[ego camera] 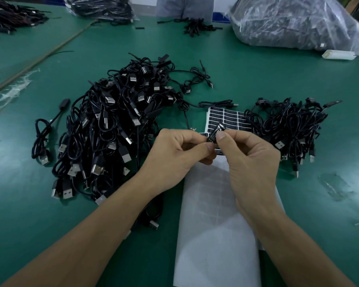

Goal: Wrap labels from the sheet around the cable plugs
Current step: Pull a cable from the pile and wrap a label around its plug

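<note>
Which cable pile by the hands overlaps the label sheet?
The smaller right-hand pile: its cables cover the right edge of the label sheet; the larger left pile sits beside it.

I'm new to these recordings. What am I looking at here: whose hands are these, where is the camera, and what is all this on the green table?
There is no machine here. A person works with bare hands, and the single picture comes from a camera worn on the head, looking forward and down. That is why the left hand and right hand reach in from the bottom edge. Together they pinch a small black printed label between thumbs and fingertips. It seems to sit on a cable plug, but the fingers hide that. Beneath the hands lies the sheet, with black labels at its far end and bare white backing nearer. On the table, a big pile of black USB cables lies to the left and a smaller pile to the right. A clear bag sits at the far right.
</note>
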### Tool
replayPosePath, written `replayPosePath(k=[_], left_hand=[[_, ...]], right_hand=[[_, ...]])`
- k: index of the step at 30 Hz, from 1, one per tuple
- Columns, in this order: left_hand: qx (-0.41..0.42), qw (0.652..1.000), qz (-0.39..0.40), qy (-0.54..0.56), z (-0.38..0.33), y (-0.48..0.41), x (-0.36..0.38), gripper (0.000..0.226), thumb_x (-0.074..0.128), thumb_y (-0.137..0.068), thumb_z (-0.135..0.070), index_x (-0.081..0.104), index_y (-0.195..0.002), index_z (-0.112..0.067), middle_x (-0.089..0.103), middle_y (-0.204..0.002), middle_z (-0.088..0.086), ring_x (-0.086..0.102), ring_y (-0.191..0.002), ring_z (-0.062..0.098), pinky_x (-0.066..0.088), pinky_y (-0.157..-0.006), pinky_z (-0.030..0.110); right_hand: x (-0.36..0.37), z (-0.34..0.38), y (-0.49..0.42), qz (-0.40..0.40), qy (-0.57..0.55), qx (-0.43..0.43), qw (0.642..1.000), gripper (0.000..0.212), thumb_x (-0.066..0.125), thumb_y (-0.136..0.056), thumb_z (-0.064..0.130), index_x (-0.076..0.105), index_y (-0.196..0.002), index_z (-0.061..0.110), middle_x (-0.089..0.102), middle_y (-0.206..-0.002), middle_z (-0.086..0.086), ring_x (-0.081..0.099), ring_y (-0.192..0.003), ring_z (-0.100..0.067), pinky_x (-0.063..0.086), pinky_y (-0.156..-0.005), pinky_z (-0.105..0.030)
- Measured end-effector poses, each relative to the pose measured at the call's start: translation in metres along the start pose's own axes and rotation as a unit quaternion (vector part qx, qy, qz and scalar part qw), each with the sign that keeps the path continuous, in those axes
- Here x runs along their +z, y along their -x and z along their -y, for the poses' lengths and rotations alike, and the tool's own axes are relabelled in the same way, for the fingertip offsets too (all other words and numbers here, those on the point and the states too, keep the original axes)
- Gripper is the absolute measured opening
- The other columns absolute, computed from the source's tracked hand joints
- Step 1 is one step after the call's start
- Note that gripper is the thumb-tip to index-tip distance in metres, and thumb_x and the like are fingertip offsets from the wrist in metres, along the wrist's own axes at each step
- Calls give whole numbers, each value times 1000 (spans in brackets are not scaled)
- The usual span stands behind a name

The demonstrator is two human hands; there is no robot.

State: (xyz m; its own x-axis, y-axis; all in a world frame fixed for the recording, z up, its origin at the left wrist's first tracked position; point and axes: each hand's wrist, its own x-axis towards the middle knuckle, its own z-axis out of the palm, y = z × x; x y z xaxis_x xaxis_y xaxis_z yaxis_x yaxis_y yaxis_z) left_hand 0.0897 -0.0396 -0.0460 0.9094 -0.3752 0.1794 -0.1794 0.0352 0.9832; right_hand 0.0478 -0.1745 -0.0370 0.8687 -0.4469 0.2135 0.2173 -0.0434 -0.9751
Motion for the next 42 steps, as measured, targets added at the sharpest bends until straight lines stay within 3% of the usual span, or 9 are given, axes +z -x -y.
replayPosePath(k=[16,22,27,30,32,35,38,40,42], left_hand=[[9,999,-45,15,1,-2,4,10,67,-90,4,76,-85,4,74,-74,15,72,-69,22,61,-73,30],[32,998,-63,6,2,-1,7,13,66,-89,8,76,-83,3,75,-69,5,72,-66,15,57,-67,23],[46,997,-68,-8,4,-1,6,14,66,-89,4,76,-81,-2,75,-70,5,73,-66,15,56,-67,22],[41,997,-71,4,5,-2,6,11,66,-86,-2,76,-82,-1,75,-71,10,73,-67,19,60,-69,28],[38,997,-64,7,5,-2,6,11,66,-85,-4,76,-81,-2,75,-70,9,72,-65,19,60,-70,30],[48,998,-42,0,4,0,6,18,65,-88,4,76,-79,-6,74,-68,5,70,-63,15,57,-66,24],[51,998,-28,-23,3,0,6,20,65,-89,6,77,-81,-8,73,-68,1,68,-63,12,55,-65,22],[43,998,-31,-27,2,1,7,13,68,-88,-1,76,-80,-8,73,-68,1,68,-65,14,55,-66,26],[39,997,-44,-41,1,2,8,10,69,-84,-13,76,-79,-10,73,-69,3,68,-65,22,58,-67,39]], right_hand=[[2,1,4,-2,-6,-3,1000,6,73,-88,6,75,-83,10,75,-72,-1,72,-67,-17,56,-65,-20],[2,1,4,2,-6,-8,1000,4,77,-85,7,75,-82,9,75,-72,-3,73,-67,-20,57,-65,-23],[0,0,3,1,11,-26,1000,10,82,-82,14,72,-82,14,74,-71,0,73,-66,-16,56,-64,-21],[-4,-2,0,-32,22,-20,999,35,89,-72,22,59,-90,21,71,-70,4,67,-63,-11,51,-60,-18],[-5,-3,-2,-21,22,-20,999,40,89,-73,21,56,-95,24,71,-70,6,66,-62,-9,49,-60,-16],[-6,-6,-3,16,28,-22,999,37,84,-80,18,62,-108,28,73,-78,5,69,-73,-17,53,-66,-21],[-6,-4,-4,42,37,-36,998,25,82,-82,19,69,-102,26,72,-76,7,69,-72,-14,55,-68,-23],[-7,-2,-6,47,26,-38,998,15,81,-82,16,72,-94,20,74,-77,0,72,-73,-19,59,-70,-29],[-9,-2,-8,42,23,-43,998,7,78,-85,13,74,-88,19,75,-78,2,72,-73,-13,57,-69,-24]])
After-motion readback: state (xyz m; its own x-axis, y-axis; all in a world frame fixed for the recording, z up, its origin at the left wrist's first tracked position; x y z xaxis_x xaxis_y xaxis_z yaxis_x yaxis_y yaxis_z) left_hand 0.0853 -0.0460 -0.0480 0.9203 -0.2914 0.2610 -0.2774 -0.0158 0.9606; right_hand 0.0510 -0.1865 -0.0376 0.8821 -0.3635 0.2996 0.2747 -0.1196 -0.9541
